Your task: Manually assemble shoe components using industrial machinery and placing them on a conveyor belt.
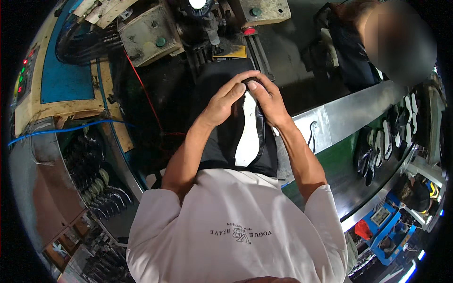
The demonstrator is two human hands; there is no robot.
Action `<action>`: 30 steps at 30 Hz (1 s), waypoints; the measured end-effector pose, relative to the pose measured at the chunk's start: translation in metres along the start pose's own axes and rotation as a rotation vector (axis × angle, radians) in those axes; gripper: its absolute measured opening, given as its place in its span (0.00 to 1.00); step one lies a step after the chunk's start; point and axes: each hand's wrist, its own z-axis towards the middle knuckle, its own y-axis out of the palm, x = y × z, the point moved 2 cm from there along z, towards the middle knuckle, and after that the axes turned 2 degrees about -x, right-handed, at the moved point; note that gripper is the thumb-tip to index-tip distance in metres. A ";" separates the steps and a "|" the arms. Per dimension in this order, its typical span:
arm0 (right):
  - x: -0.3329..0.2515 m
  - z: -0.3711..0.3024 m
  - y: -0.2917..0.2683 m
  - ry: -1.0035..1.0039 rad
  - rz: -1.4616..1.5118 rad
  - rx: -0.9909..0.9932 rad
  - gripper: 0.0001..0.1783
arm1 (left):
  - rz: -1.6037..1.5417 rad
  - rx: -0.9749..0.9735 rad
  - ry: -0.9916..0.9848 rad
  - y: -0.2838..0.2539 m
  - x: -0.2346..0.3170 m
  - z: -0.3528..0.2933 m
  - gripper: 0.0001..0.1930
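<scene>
A black shoe upper with a white sole-shaped insole board (248, 134) showing lies lengthwise over my lap, its broad end toward me. My left hand (226, 100) is closed round the left side of its narrow far end, thumb on top. From the other side my right hand (269, 98) grips the same end, its thumb pressed near the left one. The fingertips of both hands meet at the far tip and partly hide it. Dark trousers (214, 151) show beneath the shoe upper.
Ahead stands a machine with two metal boxes (148, 40) bearing green buttons. At left are a control panel (26, 70), a blue hose (71, 129) and racks of dark shoes (101, 188). A conveyor (330, 181) at right carries shoe pieces (387, 137). Another person (351, 66) is at the upper right.
</scene>
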 end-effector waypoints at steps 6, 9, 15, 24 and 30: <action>-0.004 0.005 0.003 -0.102 -0.147 -0.041 0.22 | 0.563 0.081 0.250 0.002 -0.011 -0.005 0.22; 0.007 0.007 -0.002 -0.080 -0.134 -0.027 0.21 | 0.537 0.076 0.172 -0.001 -0.013 -0.001 0.22; 0.018 0.014 -0.003 -0.112 -0.023 -0.063 0.23 | 0.605 -0.015 0.220 -0.009 -0.016 -0.004 0.29; 0.022 0.015 -0.002 -0.021 -0.062 -0.063 0.25 | 0.539 -0.003 0.089 -0.008 -0.017 -0.022 0.40; 0.019 0.018 0.005 -0.031 -0.072 -0.089 0.25 | -0.210 -0.002 -0.110 -0.022 -0.017 -0.013 0.31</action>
